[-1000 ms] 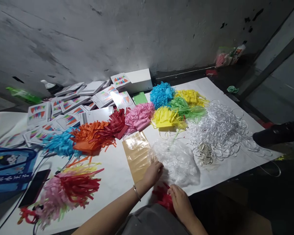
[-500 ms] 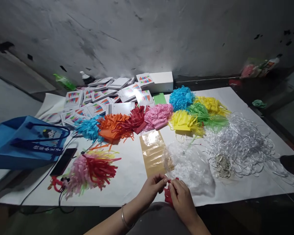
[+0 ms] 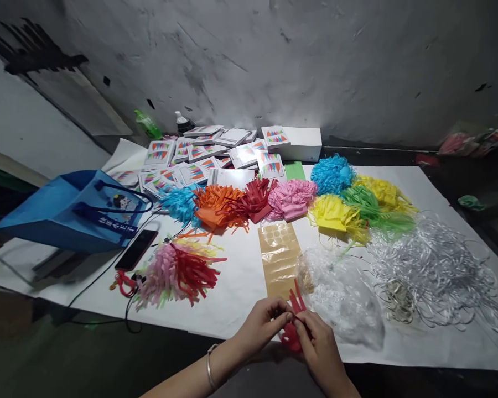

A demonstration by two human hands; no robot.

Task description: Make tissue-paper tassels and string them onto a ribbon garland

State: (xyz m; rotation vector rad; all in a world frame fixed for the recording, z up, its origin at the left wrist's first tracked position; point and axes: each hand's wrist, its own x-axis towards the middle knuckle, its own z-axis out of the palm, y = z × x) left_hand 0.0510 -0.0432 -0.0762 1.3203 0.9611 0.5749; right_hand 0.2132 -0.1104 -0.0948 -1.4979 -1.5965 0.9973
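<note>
You are pinching a red fringed paper piece between both hands, left hand and right hand, at the near table edge. One mixed tassel bundle is lying finished; many coloured fringe piles are waiting behind.

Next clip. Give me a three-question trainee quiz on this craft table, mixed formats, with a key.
1. True or false: both hands grip the red fringed paper.
2. What lies just beyond the left hand? A) brown sticker sheet B) blue bag C) phone
3. Fill in: right of the clear plastic heap lies a tangle of white ____.

Key:
1. True; the right hand pinches it too.
2. A, the brown sticker sheet.
3. Ribbon, the white ribbon tangle.
</note>
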